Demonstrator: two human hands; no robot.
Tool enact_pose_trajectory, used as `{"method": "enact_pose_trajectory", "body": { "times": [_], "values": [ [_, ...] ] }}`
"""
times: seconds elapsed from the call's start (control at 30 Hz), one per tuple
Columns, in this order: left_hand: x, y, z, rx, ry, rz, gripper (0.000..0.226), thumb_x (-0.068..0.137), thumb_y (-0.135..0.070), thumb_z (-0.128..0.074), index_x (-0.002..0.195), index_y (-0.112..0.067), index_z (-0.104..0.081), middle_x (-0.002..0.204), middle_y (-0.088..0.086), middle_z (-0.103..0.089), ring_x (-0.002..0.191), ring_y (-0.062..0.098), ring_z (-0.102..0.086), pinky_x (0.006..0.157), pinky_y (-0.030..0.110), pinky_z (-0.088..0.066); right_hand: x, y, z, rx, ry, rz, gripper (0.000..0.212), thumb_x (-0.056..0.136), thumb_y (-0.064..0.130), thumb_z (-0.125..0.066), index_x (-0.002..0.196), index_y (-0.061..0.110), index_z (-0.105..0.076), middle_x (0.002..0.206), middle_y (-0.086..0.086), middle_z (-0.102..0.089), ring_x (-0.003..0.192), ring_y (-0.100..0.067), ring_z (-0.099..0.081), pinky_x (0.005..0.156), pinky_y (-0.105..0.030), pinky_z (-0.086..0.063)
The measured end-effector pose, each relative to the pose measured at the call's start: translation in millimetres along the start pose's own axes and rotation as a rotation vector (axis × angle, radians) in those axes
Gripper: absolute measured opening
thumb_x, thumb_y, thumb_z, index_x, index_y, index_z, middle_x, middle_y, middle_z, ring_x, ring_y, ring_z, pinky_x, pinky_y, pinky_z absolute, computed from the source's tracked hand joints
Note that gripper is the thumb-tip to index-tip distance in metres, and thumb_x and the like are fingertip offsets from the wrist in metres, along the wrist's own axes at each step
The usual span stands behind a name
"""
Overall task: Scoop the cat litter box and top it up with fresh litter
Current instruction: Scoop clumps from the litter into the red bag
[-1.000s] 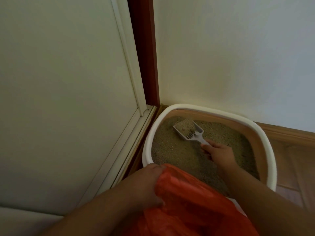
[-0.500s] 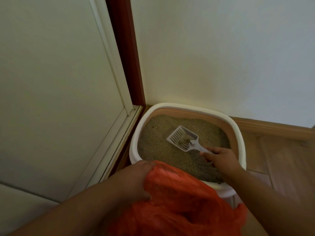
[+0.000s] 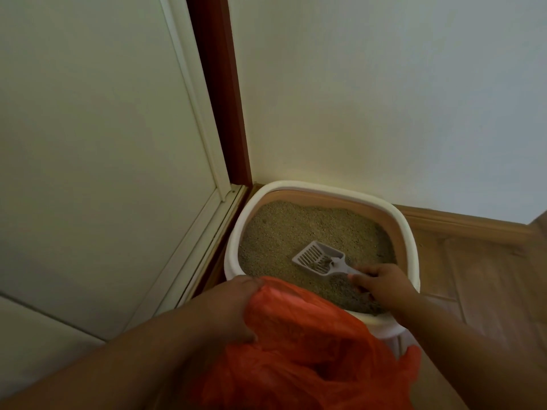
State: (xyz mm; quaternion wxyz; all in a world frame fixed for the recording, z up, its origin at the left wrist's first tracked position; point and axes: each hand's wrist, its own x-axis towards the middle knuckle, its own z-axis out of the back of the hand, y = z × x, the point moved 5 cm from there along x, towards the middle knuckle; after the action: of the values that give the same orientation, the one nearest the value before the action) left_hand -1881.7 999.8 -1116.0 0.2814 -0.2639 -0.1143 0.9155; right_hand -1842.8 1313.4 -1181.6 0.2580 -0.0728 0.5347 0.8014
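Down in the corner sits the litter box (image 3: pixel 410 232), a rounded tub with a broad white rim and a tan inner wall, tucked against the pale wall (image 3: pixel 384 99) and the dark red door frame (image 3: pixel 219 93). It's filled with fine sandy-beige litter (image 3: pixel 296 232), grainy and fairly level, banked a touch higher along the far wall.

The right hand (image 3: pixel 384 287) is curled tight around the handle of the scoop (image 3: pixel 318 258), a pale grey plastic one with a slotted bed. The scoop sits over the near half of the box, its front edge pointing away to the left, and a small dark clump lies at the back of its bed near the handle.

The left hand (image 3: pixel 228 312) grips the bunched edge of an orange plastic bag (image 3: pixel 310 350), fingers closed on the film. The bag is thin, crinkled and slightly see-through, its mouth held up against the near rim of the box and covering part of it.

Wooden floor (image 3: pixel 479 276) and a wooden skirting board (image 3: pixel 461 221) run off to the right.
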Motion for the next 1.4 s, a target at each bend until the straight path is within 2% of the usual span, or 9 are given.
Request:
{"method": "enact_pose_trajectory", "body": {
  "times": [0.23,0.47,0.63,0.83,0.93,1.0,1.07,1.2,1.4],
  "values": [
    [3,12,0,-0.007,0.001,0.031,0.105,0.074,-0.042,-0.086,0.157,-0.035,-0.023,0.155,-0.008,-0.035,0.141,0.011,-0.039,0.114,0.027,-0.034,23,14,-29,-0.160,0.012,0.026,0.008,0.095,0.023,-0.070,0.091,0.024,-0.077,0.067,-0.008,-0.073,0.050,-0.009,-0.055,0.052,-0.024,-0.047],
    [7,22,1,-0.041,0.000,0.024,0.104,0.073,-0.042,-0.087,0.156,-0.037,-0.024,0.153,-0.010,-0.037,0.138,0.009,-0.041,0.114,0.027,-0.036,64,42,-58,-0.252,-0.053,0.025,0.019,0.096,0.021,-0.067,0.079,0.015,-0.074,0.070,-0.009,-0.075,0.062,-0.020,-0.069,0.067,-0.041,-0.062],
    [11,26,5,-0.055,-0.020,0.020,0.105,0.074,-0.042,-0.086,0.156,-0.038,-0.022,0.153,-0.012,-0.035,0.138,0.009,-0.040,0.113,0.026,-0.035,98,61,-84,-0.248,-0.051,-0.047,0.026,0.095,0.015,-0.067,0.073,0.005,-0.077,0.065,-0.008,-0.075,0.060,-0.018,-0.072,0.059,-0.031,-0.062],
    [12,27,8,-0.135,-0.060,-0.001,0.096,0.075,-0.038,-0.087,0.152,-0.041,-0.029,0.149,-0.018,-0.036,0.135,0.006,-0.042,0.106,0.019,-0.033,134,87,-129,-0.273,-0.072,-0.067,0.019,0.091,0.014,-0.069,0.081,0.000,-0.077,0.084,-0.019,-0.076,0.065,-0.025,-0.065,0.064,-0.037,-0.058],
    [11,29,8,-0.176,-0.069,-0.004,0.093,0.073,-0.038,-0.087,0.148,-0.045,-0.033,0.144,-0.019,-0.040,0.132,0.005,-0.045,0.108,0.022,-0.038,142,86,-135,-0.145,-0.107,-0.112,0.012,0.089,0.012,-0.071,0.079,0.006,-0.074,0.076,-0.011,-0.071,0.063,-0.021,-0.062,0.058,-0.031,-0.053],
    [9,33,7,-0.174,-0.062,0.005,0.094,0.074,-0.039,-0.087,0.149,-0.045,-0.031,0.145,-0.019,-0.038,0.133,0.005,-0.044,0.111,0.026,-0.039,143,73,-132,0.089,-0.077,-0.153,0.006,0.087,0.004,-0.075,0.088,0.009,-0.076,0.075,-0.010,-0.072,0.068,-0.022,-0.067,0.072,-0.039,-0.062],
    [8,34,5,-0.177,-0.055,0.009,0.095,0.075,-0.039,-0.086,0.150,-0.044,-0.029,0.147,-0.020,-0.036,0.134,0.003,-0.041,0.112,0.027,-0.039,143,58,-124,0.261,-0.042,-0.149,0.017,0.087,0.001,-0.075,0.104,0.004,-0.075,0.082,-0.016,-0.075,0.075,-0.025,-0.069,0.087,-0.048,-0.061],
    [9,35,5,-0.188,-0.051,0.013,0.095,0.074,-0.040,-0.087,0.150,-0.045,-0.031,0.146,-0.021,-0.036,0.133,0.002,-0.042,0.113,0.027,-0.039,136,42,-120,0.407,-0.028,-0.127,0.028,0.089,0.004,-0.074,0.117,0.008,-0.071,0.092,-0.016,-0.076,0.079,-0.022,-0.068,0.092,-0.044,-0.059],
    [11,29,-1,-0.176,-0.039,0.004,0.096,0.070,-0.041,-0.088,0.149,-0.046,-0.033,0.143,-0.020,-0.040,0.129,0.002,-0.045,0.111,0.027,-0.041,99,39,-82,0.404,-0.096,-0.080,0.033,0.088,0.011,-0.076,0.121,0.010,-0.072,0.095,-0.014,-0.077,0.072,-0.021,-0.061,0.070,-0.033,-0.054]
  ]
}}
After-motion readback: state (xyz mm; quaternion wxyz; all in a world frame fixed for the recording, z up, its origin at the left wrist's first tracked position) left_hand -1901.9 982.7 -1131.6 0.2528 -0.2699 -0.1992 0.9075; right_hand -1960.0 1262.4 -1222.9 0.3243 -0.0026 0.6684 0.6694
